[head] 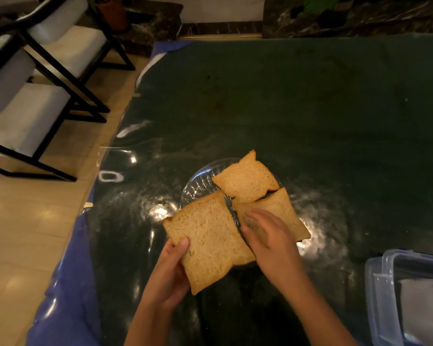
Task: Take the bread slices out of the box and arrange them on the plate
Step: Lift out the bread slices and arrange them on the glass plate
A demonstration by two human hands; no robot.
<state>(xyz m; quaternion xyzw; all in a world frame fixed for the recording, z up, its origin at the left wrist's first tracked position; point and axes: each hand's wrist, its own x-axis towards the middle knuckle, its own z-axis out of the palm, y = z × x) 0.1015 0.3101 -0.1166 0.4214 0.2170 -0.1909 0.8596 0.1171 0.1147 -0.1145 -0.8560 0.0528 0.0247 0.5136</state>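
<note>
That near-left soft brown bread slice (pixel 208 237), pinched by the left hand (pixel 169 273) at its near edge over the clear glass plate (pixel 198 183), looks light and tearable, so hold edges gently; right hand (pixel 268 236) rests flat and loose on the right slice (pixel 283 208).

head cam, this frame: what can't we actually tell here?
- Plastic box: cut off by right and bottom edges; whether slices remain inside is unclear.
- Right hand: motion-blurred; contact with the right slice can't be confirmed.
- Glass plate: mostly hidden under three slices.
- Left hand: fingers hidden beneath the near slice.
</note>
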